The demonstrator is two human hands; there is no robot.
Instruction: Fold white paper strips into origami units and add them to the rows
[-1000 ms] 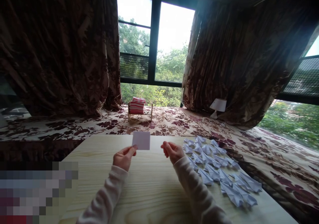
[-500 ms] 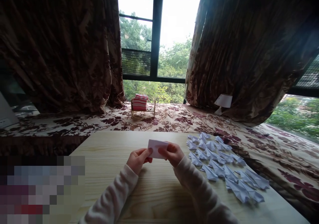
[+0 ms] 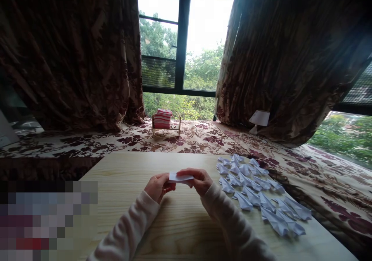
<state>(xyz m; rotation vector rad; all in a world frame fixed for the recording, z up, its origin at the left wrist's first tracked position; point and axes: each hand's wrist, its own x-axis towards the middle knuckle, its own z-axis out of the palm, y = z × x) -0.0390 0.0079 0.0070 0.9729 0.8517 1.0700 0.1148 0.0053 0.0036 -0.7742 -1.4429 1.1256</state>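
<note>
A small folded piece of white paper (image 3: pixel 176 177) is held between both hands above the wooden table (image 3: pixel 124 172). My left hand (image 3: pixel 157 186) pinches its left end. At the right end, my right hand (image 3: pixel 201 180) grips it, with fingers laid along the upper edge and the thumb side hidden. The paper is tipped so that a narrow face shows. Several folded white paper pieces (image 3: pixel 247 181) with pointed shapes lie in rows on the table, to the right of my right hand.
Beyond the table, a flowered cloth (image 3: pixel 200 137) covers a window ledge. On it stand a small rack with red-and-white striped folded cloths (image 3: pixel 162 119) and a small white lamp (image 3: pixel 259 118). Dark patterned curtains (image 3: pixel 261 59) flank the window. The lower left corner is blurred out.
The paper has tilted from showing its broad face to a narrow one, and sits slightly lower and to the left. My right fingers have moved onto its upper edge.
</note>
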